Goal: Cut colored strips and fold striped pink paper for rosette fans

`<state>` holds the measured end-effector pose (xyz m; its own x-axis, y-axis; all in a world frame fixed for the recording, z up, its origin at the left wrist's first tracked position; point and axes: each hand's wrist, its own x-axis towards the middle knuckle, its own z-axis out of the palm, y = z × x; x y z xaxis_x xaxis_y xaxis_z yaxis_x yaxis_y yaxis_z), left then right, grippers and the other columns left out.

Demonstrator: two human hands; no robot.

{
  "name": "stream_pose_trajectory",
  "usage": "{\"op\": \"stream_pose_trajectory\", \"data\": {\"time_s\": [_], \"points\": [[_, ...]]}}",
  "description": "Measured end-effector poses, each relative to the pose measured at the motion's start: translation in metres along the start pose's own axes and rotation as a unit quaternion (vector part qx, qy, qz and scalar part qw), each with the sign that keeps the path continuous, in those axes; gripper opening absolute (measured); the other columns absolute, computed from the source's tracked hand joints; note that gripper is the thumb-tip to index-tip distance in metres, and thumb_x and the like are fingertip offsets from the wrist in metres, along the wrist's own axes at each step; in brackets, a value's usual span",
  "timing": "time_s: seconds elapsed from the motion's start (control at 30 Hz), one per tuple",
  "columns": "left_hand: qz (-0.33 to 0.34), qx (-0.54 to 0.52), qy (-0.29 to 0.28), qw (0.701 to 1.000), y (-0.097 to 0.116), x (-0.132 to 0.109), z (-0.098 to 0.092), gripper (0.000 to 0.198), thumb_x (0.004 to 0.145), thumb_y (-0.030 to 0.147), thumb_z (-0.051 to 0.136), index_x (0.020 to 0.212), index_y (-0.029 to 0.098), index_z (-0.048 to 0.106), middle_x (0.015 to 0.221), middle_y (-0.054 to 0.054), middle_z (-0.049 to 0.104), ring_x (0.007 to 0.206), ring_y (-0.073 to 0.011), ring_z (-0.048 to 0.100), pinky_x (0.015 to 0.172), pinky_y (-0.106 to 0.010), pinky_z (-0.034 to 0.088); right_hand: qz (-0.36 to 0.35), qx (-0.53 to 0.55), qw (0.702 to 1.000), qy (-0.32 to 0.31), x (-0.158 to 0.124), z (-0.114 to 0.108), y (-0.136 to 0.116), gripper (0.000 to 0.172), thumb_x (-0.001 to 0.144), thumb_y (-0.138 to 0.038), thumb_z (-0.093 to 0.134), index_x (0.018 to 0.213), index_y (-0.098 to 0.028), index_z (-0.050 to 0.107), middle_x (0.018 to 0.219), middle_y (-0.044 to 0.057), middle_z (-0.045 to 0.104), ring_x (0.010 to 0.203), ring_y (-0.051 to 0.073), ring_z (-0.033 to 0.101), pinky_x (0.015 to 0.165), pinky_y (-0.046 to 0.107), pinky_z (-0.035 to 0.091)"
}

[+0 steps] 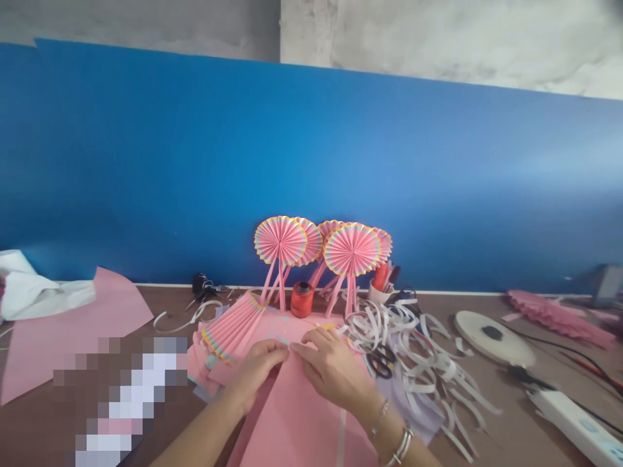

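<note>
A large sheet of pink paper (292,421) rises toward me from the table. My left hand (260,370) is closed in a pinch at the sheet's top corner. Beside it my right hand (333,370) has thumb and forefinger pressed on the same edge, the fingertips of both hands almost touching. Just past my hands lies a pleated pink paper strip (233,327) with a yellow and blue border, on more pink paper. Round pleated paper fans (281,241) on pink legs stand against the blue panel, a red spool of thread (302,299) in front of them.
Curled white paper strips (413,350) lie in a heap at the right, with black-handled scissors (381,360) beside them. Farther right are a round white disc (494,337), a power strip (579,425) and cables. A blue panel (195,162) closes off the back; keys (204,285) lie near it.
</note>
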<state>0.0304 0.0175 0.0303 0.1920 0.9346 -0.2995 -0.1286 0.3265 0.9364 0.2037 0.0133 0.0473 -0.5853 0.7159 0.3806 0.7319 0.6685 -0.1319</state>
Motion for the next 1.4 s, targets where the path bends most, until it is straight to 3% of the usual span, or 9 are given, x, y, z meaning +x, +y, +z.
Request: {"op": "stream_pose_trajectory", "data": {"time_s": [0.37, 0.5, 0.63, 0.77, 0.87, 1.03, 1.17, 1.3, 1.4], "points": [[0.025, 0.023, 0.072, 0.997, -0.001, 0.004, -0.005, 0.019, 0.058, 0.036, 0.063, 0.063, 0.018, 0.06, 0.061, 0.003, 0.058, 0.065, -0.0159, 0.054, 0.06, -0.025, 0.039, -0.003, -0.013, 0.998, -0.054, -0.001, 0.009, 0.0, 0.054, 0.082, -0.011, 0.046, 0.134, -0.025, 0.04, 0.099, 0.007, 0.06, 0.09, 0.022, 0.052, 0.079, 0.036, 0.04], [0.013, 0.004, 0.059, 0.998, 0.0, 0.006, -0.008, 0.021, 0.058, 0.037, 0.063, 0.067, 0.018, 0.061, 0.059, 0.004, 0.056, 0.063, -0.0153, 0.054, 0.062, -0.025, 0.041, 0.008, 0.058, 0.997, -0.049, -0.005, 0.027, 0.004, 0.057, 0.081, -0.009, 0.04, 0.136, -0.02, 0.037, 0.112, 0.011, 0.058, 0.105, 0.023, 0.051, 0.09, 0.04, 0.04], [0.015, 0.028, 0.063, 0.997, 0.001, 0.007, -0.011, 0.024, 0.06, 0.04, 0.063, 0.07, 0.018, 0.06, 0.059, 0.004, 0.056, 0.062, -0.0154, 0.055, 0.061, -0.026, 0.042, 0.09, 0.182, 0.979, -0.004, -0.003, 0.032, 0.006, 0.053, 0.081, -0.012, 0.038, 0.135, -0.015, 0.038, 0.116, 0.013, 0.059, 0.105, 0.022, 0.054, 0.09, 0.036, 0.042], [0.032, 0.093, 0.022, 0.995, 0.003, 0.009, -0.014, 0.028, 0.063, 0.041, 0.065, 0.075, 0.016, 0.064, 0.064, 0.002, 0.06, 0.065, -0.0152, 0.056, 0.06, -0.024, 0.04, 0.21, 0.251, 0.944, -0.033, 0.003, 0.023, 0.009, 0.031, 0.078, -0.015, 0.043, 0.101, -0.016, 0.064, 0.078, 0.003, 0.065, 0.071, 0.015, 0.058, 0.063, 0.024, 0.043], [0.04, 0.124, 0.004, 0.991, 0.004, 0.009, -0.014, 0.03, 0.067, 0.042, 0.063, 0.082, 0.016, 0.066, 0.075, -0.002, 0.066, 0.078, -0.0183, 0.059, 0.069, -0.027, 0.043, 0.257, 0.239, 0.933, -0.076, 0.004, 0.015, 0.016, 0.018, 0.072, -0.015, 0.046, 0.068, -0.015, 0.064, 0.06, -0.001, 0.059, 0.059, 0.012, 0.052, 0.053, 0.021, 0.034], [0.047, 0.154, -0.047, 0.986, 0.003, 0.007, -0.01, 0.037, 0.069, 0.044, 0.064, 0.094, 0.017, 0.066, 0.093, -0.005, 0.068, 0.097, -0.0223, 0.057, 0.084, -0.031, 0.043, 0.288, 0.258, 0.914, -0.123, -0.001, 0.011, 0.03, 0.01, 0.065, -0.014, 0.05, 0.059, -0.015, 0.059, 0.057, -0.004, 0.054, 0.056, 0.009, 0.046, 0.052, 0.019, 0.031], [0.037, 0.179, -0.104, 0.978, 0.002, 0.008, -0.015, 0.044, 0.079, 0.052, 0.05, 0.102, 0.016, 0.063, 0.09, -0.006, 0.067, 0.088, -0.0203, 0.059, 0.075, -0.029, 0.045, 0.311, 0.215, 0.919, -0.11, -0.003, 0.013, 0.043, 0.01, 0.064, -0.011, 0.045, 0.058, -0.016, 0.051, 0.058, -0.003, 0.049, 0.059, 0.009, 0.043, 0.053, 0.019, 0.03], [-0.011, 0.287, -0.117, 0.951, 0.003, 0.01, -0.034, 0.057, 0.066, 0.023, 0.063, 0.121, 0.017, 0.05, 0.077, 0.001, 0.061, 0.067, -0.0143, 0.057, 0.053, -0.021, 0.039, 0.3, 0.175, 0.928, -0.135, -0.01, 0.005, 0.059, 0.012, 0.059, -0.008, 0.044, 0.052, -0.017, 0.041, 0.053, -0.005, 0.041, 0.054, 0.008, 0.038, 0.05, 0.02, 0.026], [0.017, 0.36, -0.121, 0.925, 0.001, 0.011, -0.045, 0.066, 0.059, 0.008, 0.053, 0.124, 0.018, 0.048, 0.075, 0.002, 0.059, 0.065, -0.0134, 0.056, 0.05, -0.02, 0.035, 0.282, 0.211, 0.901, -0.251, -0.016, -0.01, 0.063, 0.009, 0.056, -0.01, 0.046, 0.05, -0.017, 0.045, 0.049, -0.006, 0.045, 0.05, 0.008, 0.043, 0.047, 0.019, 0.027]]}}
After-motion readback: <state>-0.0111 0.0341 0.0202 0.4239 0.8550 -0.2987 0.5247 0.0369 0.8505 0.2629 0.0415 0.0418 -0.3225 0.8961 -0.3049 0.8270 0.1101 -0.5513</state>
